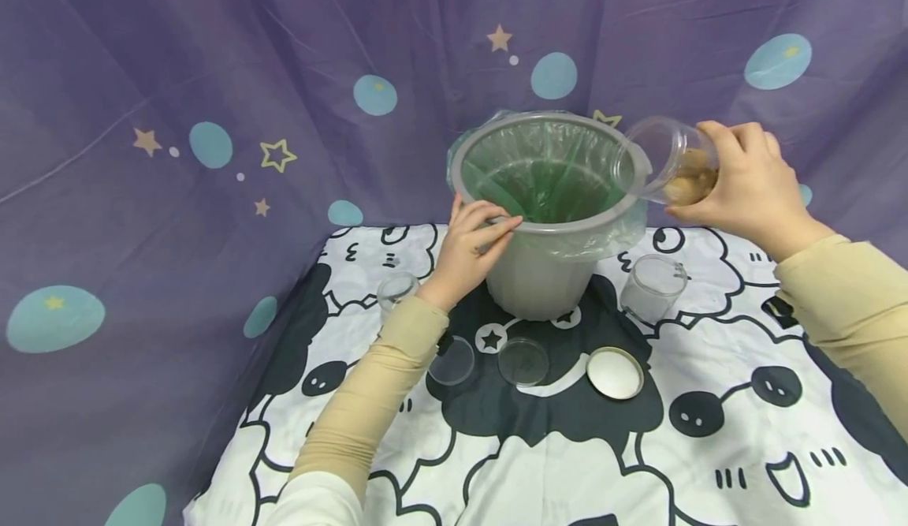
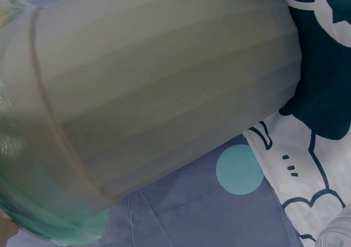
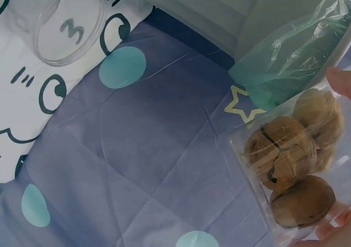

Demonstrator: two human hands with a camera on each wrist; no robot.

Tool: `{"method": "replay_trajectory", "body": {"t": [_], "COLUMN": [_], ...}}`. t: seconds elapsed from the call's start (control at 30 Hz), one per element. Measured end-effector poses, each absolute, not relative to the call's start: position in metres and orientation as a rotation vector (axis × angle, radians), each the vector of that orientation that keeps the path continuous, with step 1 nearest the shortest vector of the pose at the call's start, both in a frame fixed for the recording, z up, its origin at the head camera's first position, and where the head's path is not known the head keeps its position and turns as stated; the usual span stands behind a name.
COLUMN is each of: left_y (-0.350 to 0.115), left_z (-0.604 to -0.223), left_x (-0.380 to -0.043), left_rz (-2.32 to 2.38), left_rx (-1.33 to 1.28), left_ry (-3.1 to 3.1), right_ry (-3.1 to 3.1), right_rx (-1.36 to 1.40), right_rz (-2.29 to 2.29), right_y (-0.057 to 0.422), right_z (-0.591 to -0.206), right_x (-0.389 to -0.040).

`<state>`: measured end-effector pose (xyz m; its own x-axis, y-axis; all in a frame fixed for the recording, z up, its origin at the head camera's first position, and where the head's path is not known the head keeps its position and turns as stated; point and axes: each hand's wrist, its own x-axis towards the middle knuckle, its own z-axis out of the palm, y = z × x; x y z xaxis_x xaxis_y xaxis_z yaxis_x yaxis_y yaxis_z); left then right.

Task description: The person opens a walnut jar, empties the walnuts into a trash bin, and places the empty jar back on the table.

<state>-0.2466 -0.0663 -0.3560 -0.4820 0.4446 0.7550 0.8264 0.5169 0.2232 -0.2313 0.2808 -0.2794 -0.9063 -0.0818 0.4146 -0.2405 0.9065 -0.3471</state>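
Observation:
A grey trash can (image 1: 542,277) lined with a thin green plastic bag (image 1: 553,187) stands at the table's far side. My left hand (image 1: 471,250) grips the near-left part of its rim, fingers bent over the edge. In the left wrist view the can's ribbed wall (image 2: 164,88) fills most of the picture. My right hand (image 1: 755,183) holds a clear plastic jar (image 1: 660,147) tipped on its side, its mouth at the can's right rim. Several brown walnuts (image 3: 288,154) lie inside the jar, towards its base.
Another clear jar (image 1: 653,285) stands right of the can, and a further clear container (image 1: 397,288) is partly behind my left arm. Two clear lids (image 1: 523,362) and a white lid with a gold edge (image 1: 615,374) lie on the patterned cloth. A purple curtain (image 1: 284,61) hangs behind.

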Motion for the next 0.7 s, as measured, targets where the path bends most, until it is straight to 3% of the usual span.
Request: {"method": "replay_trajectory", "body": {"t": [0.7], "left_y": [-0.067], "left_z": [-0.357], "left_x": [-0.246], "left_rz": [-0.783], "left_rx": [-1.035], "left_ry": [-2.105], "right_ry": [-2.349], "right_rx": [0.543], "right_rz": [0.239], "right_y": [0.270], "right_z": [-0.274], "right_x": [-0.242]}}
